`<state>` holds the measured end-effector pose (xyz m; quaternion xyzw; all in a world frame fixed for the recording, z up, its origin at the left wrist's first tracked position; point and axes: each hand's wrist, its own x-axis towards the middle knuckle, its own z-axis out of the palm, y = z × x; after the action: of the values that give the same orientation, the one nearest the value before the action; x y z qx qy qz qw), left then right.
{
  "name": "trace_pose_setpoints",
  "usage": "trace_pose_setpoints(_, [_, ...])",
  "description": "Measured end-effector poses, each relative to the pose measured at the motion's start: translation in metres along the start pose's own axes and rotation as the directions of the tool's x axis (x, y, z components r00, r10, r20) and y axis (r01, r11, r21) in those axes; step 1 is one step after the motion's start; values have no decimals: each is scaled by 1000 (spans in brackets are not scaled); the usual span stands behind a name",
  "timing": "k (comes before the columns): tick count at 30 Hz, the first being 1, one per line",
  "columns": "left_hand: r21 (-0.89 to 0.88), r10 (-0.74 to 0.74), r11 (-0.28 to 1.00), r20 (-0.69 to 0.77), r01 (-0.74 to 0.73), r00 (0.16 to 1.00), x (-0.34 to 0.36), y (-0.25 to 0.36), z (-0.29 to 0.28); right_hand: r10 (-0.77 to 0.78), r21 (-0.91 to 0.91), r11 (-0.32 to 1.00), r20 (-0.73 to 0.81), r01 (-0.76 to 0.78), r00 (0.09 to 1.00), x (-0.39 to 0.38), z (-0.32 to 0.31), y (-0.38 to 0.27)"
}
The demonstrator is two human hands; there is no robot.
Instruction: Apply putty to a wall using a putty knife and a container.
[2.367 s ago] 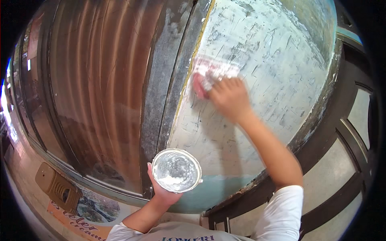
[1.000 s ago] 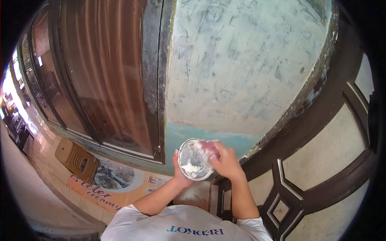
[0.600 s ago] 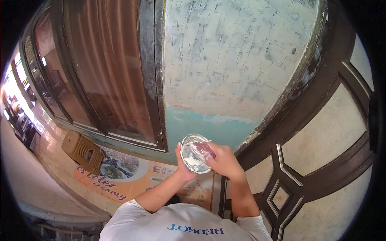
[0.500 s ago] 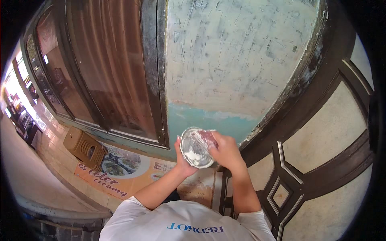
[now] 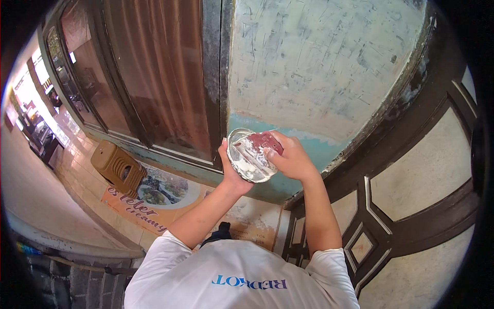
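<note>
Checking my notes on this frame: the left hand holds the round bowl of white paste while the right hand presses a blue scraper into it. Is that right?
Not quite: the scraper is reddish-pink, not blue, as the head view shows. The rest stands: the left hand holds the round bowl of white paste while the right hand presses the scraper into it.

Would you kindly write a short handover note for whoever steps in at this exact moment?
Left hand: grips the small round container of white filler from below, tilted toward the wall.
Right hand: holds a reddish scraper with its edge down in the container.
The wall panel ahead is covered in pale, streaky filler; a blue-green band along its bottom shows no filler.
Done: most of the panel looks skimmed.
Left: judging by the uncovered strip, the lower edge probably needs filler, and the streaks may need smoothing.
A brown plastic stool lies tipped on the floor to the left.
</note>
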<state>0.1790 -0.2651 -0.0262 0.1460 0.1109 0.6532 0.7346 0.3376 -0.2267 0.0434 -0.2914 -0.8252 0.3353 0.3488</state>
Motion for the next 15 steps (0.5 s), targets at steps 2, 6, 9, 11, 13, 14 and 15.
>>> trace_pose_setpoints(2, [18, 16, 1000, -19, -15, 1000, -1, -1, 0, 17, 54, 998, -4, -16, 1000, 1, 0, 5])
trace_pose_setpoints(6, [8, -45, 999, 1, 45, 999, 4, 0, -2, 32, 163, 986, 58, -41, 998, 4, -2, 17])
trace_pose_setpoints(9, [43, -70, 997, -11, 71, 997, 12, -3, 2, 64, 224, 972, 48, -73, 997, 8, -8, 28])
trace_pose_setpoints(11, [-1, -61, 998, 21, 61, 998, 18, -2, 5, 184, 365, 920, -81, -142, 980, 12, -13, 36])
trace_pose_setpoints(13, [-47, -50, 997, 83, 54, 995, 24, 3, 5, 235, 513, 852, -194, -105, 952, 18, -14, 55])
trace_pose_setpoints(14, [-47, -47, 998, 84, 51, 995, 23, 8, 6, 232, 513, 852, -194, -103, 953, 22, -14, 55])
trace_pose_setpoints(15, [-79, -38, 996, 97, 46, 995, 23, 15, 10, 211, 495, 866, -230, -73, 950, 26, -14, 54])
